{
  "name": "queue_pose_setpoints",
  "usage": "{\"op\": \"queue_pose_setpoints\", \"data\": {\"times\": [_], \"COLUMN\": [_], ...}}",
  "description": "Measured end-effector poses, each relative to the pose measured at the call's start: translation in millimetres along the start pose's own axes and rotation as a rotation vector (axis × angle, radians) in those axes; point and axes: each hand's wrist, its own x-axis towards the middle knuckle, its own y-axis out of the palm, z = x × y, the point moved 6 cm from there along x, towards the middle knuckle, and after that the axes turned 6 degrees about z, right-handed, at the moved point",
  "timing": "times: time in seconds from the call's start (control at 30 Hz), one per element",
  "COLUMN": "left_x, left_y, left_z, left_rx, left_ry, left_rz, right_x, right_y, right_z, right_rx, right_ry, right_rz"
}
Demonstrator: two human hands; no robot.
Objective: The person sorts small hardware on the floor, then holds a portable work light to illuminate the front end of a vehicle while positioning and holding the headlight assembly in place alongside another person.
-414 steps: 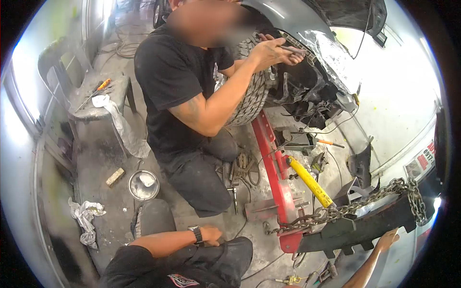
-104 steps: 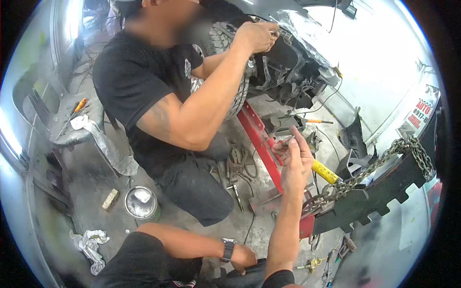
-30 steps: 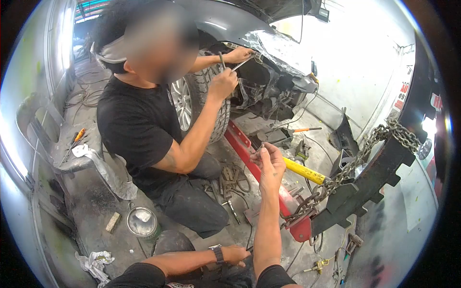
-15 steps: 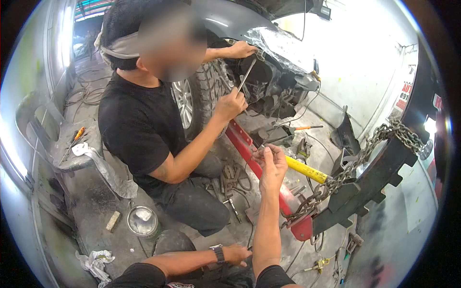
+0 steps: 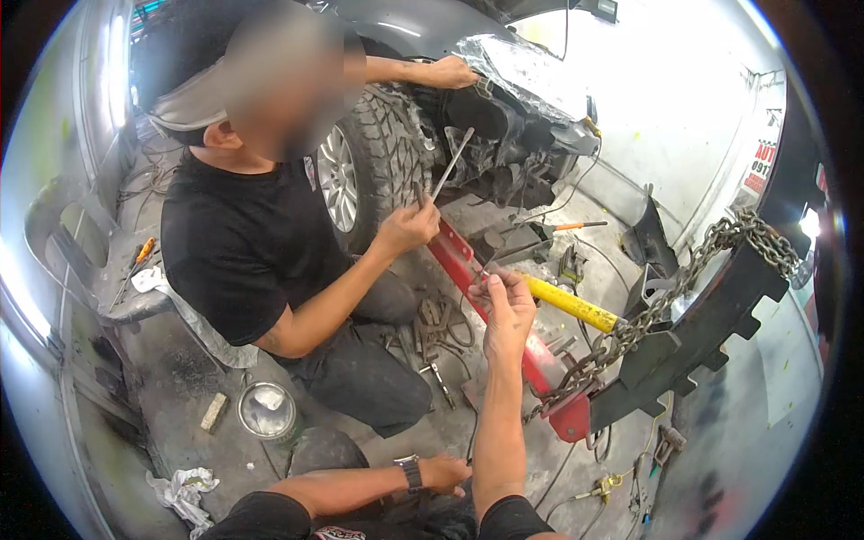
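Bare right hand (image 5: 506, 304) raised, fingertips pinched, above the red beam (image 5: 456, 265).

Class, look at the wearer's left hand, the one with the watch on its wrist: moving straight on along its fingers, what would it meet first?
Going by the picture, the left hand would likely meet the wearer's own right forearm. Depth is unclear, so it might pass beneath.

Can (image 5: 266, 410) beside block (image 5: 213, 412), chair (image 5: 135, 270) behind them, chain (image 5: 688, 270) over beam (image 5: 675, 369)
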Motion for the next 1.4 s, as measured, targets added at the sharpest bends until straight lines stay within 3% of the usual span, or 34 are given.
{"op": "queue_pose_setpoints", "data": {"times": [1.17, 1.4], "left_x": [-2, 5], "left_y": [-7, 6], "left_z": [-14, -1], "left_rx": [-0.005, -0.001], "left_ry": [-0.022, 0.017], "left_rz": [0.083, 0.005], "right_x": [-2, 1], "right_y": [-3, -4], "right_z": [-6, -11], "right_rx": [0.01, -0.042], "right_ry": [0.044, 0.046], "right_rz": [0.009, 0.003]}}
